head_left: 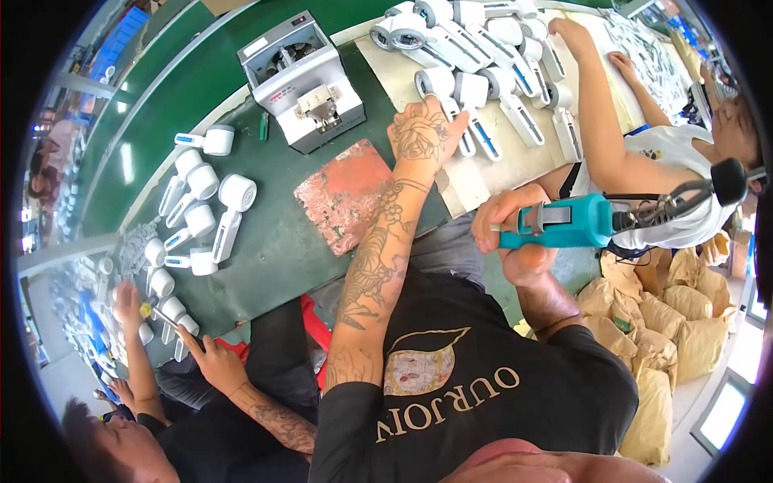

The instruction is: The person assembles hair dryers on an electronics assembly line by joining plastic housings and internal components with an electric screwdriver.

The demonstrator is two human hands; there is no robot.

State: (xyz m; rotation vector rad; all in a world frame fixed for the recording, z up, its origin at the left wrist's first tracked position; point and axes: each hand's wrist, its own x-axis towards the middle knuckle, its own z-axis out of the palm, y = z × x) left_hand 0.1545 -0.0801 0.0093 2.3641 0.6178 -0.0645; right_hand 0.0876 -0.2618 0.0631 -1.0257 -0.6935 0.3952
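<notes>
My left hand (420, 133) reaches forward over the table, its fingers curled at the neck of a white handheld device (435, 81) with a round head and a straight handle. Part of that handle is hidden behind the fingers and thumb. Raised at the right, my right hand (515, 233) is wrapped around a teal power screwdriver (592, 220). A cable runs from the tool's right end. Its bit end cannot be made out. Several more white devices (522, 119) of the same shape lie just beyond my left hand, some with a blue strip along the handle.
A grey bench machine (304, 84) stands at the back, with a worn red mat (342, 197) nearer me. More white devices (237, 193) lie on the left. Co-workers sit on both sides, one holding a tool (192, 342). Brown paper sacks (656, 322) are piled at the right.
</notes>
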